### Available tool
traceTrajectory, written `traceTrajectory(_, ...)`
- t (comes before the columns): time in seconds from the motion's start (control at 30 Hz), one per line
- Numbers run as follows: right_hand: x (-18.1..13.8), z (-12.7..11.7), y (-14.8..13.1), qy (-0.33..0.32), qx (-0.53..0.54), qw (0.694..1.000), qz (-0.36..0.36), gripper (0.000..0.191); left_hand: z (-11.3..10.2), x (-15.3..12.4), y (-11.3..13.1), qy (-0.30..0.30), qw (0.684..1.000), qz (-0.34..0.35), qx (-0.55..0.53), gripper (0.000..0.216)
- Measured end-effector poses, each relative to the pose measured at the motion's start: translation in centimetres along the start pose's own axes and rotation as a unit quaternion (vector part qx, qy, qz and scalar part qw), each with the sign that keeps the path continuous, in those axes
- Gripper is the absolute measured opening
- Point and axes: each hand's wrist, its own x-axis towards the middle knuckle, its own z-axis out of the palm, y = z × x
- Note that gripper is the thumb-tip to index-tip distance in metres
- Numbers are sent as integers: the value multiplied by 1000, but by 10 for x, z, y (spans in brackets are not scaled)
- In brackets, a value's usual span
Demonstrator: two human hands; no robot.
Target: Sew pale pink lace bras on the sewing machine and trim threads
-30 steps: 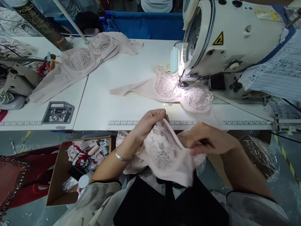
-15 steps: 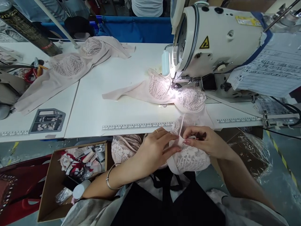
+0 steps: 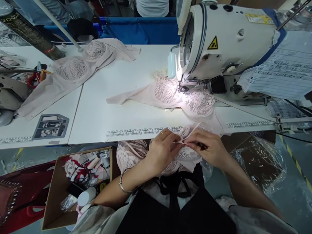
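Both of my hands pinch the edge of a pale pink lace bra (image 3: 188, 155) just off the table's front edge. My left hand (image 3: 163, 149) is closed on it from the left, and my right hand (image 3: 209, 146) grips it from the right, fingertips nearly touching. Its lower part hangs over my lap, partly hidden by my hands. Behind it, a second pale pink bra (image 3: 168, 92) lies under the needle of the lit sewing machine (image 3: 231, 42). More lace cups (image 3: 130, 154) rest against my left forearm.
Another bra (image 3: 73, 68) lies at the table's left, near a spray can (image 3: 29, 31) and red-handled scissors (image 3: 34, 79). A grey-framed sticker (image 3: 51, 126) and a ruler strip (image 3: 141, 131) mark the table (image 3: 97, 117). Below stands a cardboard box (image 3: 52, 198) of scraps.
My hands have drawn closer together and regripped the bra's edge. The cup that bulged below my right hand has turned and shifted left, and now shows less.
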Motion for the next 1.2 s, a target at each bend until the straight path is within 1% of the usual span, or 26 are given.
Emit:
traceTrajectory(0.07,0,-5,7,21,-97,994,-50,24,-2,0,1,5,999,-25,-28,11)
traceTrajectory(0.1,1,-8,10,19,-136,988,-64,29,-4,0,2,4,998,-47,-46,11)
traceTrajectory(0.17,1,-14,15,-14,-161,984,-74,36,-10,1,3,0,991,-100,-87,9)
traceTrajectory(0.23,1,-22,18,-64,-105,990,-67,33,-18,2,3,-2,979,-158,-132,7)
traceTrajectory(0.3,0,-32,19,-106,0,993,-42,21,-26,3,0,-3,959,-214,-184,5)
traceTrajectory(0.33,-1,-37,19,-118,51,991,-28,17,-30,4,-2,-3,949,-236,-210,4)
traceTrajectory(0.4,-3,-47,20,-114,115,987,-6,20,-36,5,-6,5,933,-259,-250,3)
traceTrajectory(0.47,-6,-55,21,-83,119,989,-1,23,-40,4,-10,25,930,-254,-263,5)
traceTrajectory(0.57,-9,-58,23,-19,77,997,-5,22,-38,-1,-12,65,936,-241,-249,6)
traceTrajectory(0.7,-12,-50,19,79,14,997,16,18,-30,-9,-12,108,947,-232,-196,4)
traceTrajectory(0.8,-11,-40,14,137,-22,989,42,24,-26,-12,-12,129,950,-224,-173,5)
traceTrajectory(0.87,-11,-35,12,161,-38,985,50,27,-23,-13,-14,139,951,-218,-168,5)
traceTrajectory(0.93,-11,-31,13,180,-46,981,62,25,-22,-14,-16,148,953,-206,-165,3)
traceTrajectory(1.0,-11,-29,15,188,-54,977,84,16,-21,-14,-19,154,957,-188,-160,3)
traceTrajectory(1.07,-10,-29,16,180,-69,976,100,13,-20,-15,-21,157,960,-171,-155,6)
traceTrajectory(1.2,-5,-33,14,154,-76,982,81,8,-18,-14,-23,165,960,-160,-160,10)
